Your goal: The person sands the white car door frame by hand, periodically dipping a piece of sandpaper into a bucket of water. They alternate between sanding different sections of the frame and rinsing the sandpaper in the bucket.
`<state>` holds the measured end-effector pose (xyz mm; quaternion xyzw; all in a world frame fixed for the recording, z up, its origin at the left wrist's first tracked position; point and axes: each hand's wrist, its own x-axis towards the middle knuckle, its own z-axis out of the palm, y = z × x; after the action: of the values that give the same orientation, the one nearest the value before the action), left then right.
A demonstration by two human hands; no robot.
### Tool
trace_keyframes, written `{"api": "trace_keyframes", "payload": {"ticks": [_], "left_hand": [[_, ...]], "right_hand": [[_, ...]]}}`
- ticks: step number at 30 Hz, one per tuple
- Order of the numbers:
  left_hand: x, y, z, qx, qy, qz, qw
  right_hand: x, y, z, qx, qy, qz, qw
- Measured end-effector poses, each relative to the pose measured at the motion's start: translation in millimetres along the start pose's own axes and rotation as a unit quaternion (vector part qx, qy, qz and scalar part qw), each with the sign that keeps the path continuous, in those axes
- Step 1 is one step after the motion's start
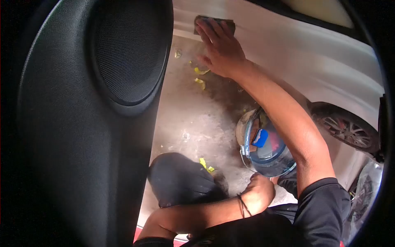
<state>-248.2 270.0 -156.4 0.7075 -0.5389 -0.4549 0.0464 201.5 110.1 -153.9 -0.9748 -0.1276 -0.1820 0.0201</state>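
Note:
My right hand (222, 47) reaches far forward, its fingers laid over a dark rectangular sheet that looks like sandpaper (228, 26). It presses the sheet against the pale car body panel (284, 49). My left hand (261, 191) is curled low in front of my body, close beside a clear water bucket (271, 168). Whether anything is inside its fingers is hidden. A blue block with a whitish edge (260, 138) shows in the bucket.
An open car door with a black speaker panel (127, 53) fills the left side. A wheel (345, 127) stands at the right, above clear plastic sheeting (366, 189). Yellow scraps (200, 83) lie on the dusty floor (185, 119). My bent knee (177, 177) is near the door.

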Motion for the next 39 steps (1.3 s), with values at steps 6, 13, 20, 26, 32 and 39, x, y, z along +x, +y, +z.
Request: {"api": "trace_keyframes", "payload": {"ticks": [6, 13, 20, 26, 32, 39], "left_hand": [[-63.3, -16.4, -169.4, 0.059, 0.031, 0.117, 0.991], [-90.3, -14.8, -137.0, 0.027, 0.010, 0.112, 0.993], [-70.2, -25.6, -149.4, 0.038, -0.036, 0.091, 0.994], [-39.5, -11.9, -8.9, 0.020, -0.085, 0.008, 0.996], [-53.3, -19.5, -93.9, -0.053, 0.108, 0.096, 0.988], [-71.3, -63.7, -184.3, 0.001, 0.075, 0.062, 0.995]], "right_hand": [[-69.7, 81.5, -69.7, -0.059, -0.120, -0.032, 0.990], [-10.9, 64.3, -37.4, -0.096, -0.059, -0.105, 0.988], [19.2, 49.5, -30.1, -0.097, -0.058, -0.164, 0.980], [-7.1, 56.8, -43.2, -0.098, -0.095, -0.127, 0.982], [122.7, -49.7, 24.4, -0.163, 0.050, -0.098, 0.980], [-0.7, 24.6, -23.7, -0.053, -0.041, -0.048, 0.997]]}}
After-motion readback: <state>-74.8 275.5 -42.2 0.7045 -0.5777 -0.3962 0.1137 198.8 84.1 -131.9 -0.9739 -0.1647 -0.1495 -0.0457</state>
